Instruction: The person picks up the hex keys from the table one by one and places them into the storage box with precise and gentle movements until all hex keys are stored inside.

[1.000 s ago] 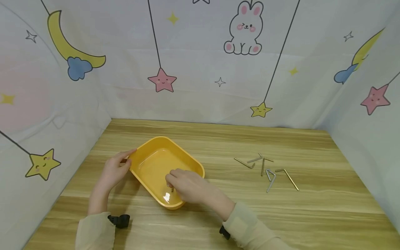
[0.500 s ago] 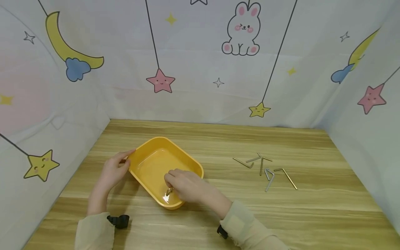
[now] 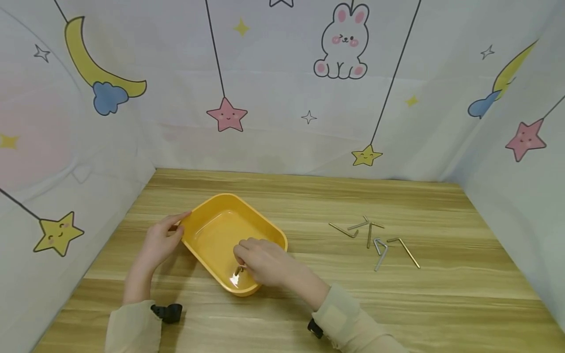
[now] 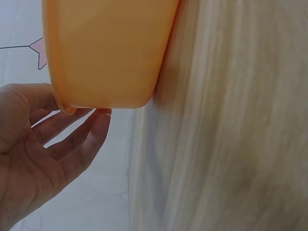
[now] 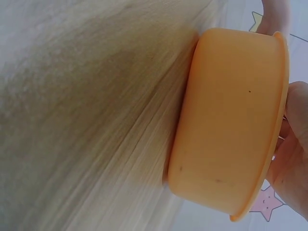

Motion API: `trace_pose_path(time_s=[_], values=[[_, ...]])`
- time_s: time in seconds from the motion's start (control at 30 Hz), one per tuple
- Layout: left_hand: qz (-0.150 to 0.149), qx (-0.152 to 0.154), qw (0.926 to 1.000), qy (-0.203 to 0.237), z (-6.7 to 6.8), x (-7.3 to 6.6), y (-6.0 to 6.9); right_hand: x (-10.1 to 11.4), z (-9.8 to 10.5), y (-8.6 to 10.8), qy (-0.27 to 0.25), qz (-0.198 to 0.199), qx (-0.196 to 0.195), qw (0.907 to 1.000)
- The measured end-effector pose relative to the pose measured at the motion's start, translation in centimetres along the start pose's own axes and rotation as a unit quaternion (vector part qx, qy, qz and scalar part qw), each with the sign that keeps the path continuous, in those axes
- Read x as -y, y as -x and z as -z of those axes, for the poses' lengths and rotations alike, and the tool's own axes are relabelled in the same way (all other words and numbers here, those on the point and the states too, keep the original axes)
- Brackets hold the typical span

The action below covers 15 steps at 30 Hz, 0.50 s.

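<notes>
A yellow plastic box (image 3: 229,230) stands at an angle on the wooden table. My left hand (image 3: 164,240) holds its left corner, the thumb and fingers against the outside by the rim; in the left wrist view the fingertips touch the box wall (image 4: 110,57). My right hand (image 3: 262,261) reaches over the near right rim into the box, fingers curled. Under those fingers a brass-coloured L-shaped hex key (image 3: 239,270) partly shows, close to the box floor; its rest is hidden. In the right wrist view the box's outer wall (image 5: 231,115) hides the fingertips.
Several loose hex keys (image 3: 370,235), brass-coloured and silver, lie to the right of the box, some crossing each other. Printed fabric walls (image 3: 282,137) with stars and a rabbit enclose the wooden table (image 3: 309,314) at the back and sides.
My right hand stays inside the box with only slight finger motion. Below it, the visible hex key end went from a short upright tip to a bent, slanting piece. My left hand has not moved.
</notes>
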<state>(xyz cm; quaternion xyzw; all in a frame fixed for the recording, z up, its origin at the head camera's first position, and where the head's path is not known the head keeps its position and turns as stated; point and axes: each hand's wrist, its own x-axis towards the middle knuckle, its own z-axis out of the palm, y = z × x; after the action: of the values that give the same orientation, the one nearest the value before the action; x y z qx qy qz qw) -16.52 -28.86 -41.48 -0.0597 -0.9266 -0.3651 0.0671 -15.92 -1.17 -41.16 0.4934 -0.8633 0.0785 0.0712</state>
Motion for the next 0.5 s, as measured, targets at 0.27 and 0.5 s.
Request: trace_pose_path(time_s=[0.27, 0.5], values=[[-0.002, -0.003, 1.0000, 0.001, -0.05, 0.17, -0.07, -0.03, 0.25, 0.22, 0.013, -0.004, -0.008, 0.9999], [-0.001, 0.000, 1.0000, 0.006, -0.05, 0.25, -0.05, -0.11, 0.44, 0.72, 0.026, -0.006, -0.026, 0.9993]])
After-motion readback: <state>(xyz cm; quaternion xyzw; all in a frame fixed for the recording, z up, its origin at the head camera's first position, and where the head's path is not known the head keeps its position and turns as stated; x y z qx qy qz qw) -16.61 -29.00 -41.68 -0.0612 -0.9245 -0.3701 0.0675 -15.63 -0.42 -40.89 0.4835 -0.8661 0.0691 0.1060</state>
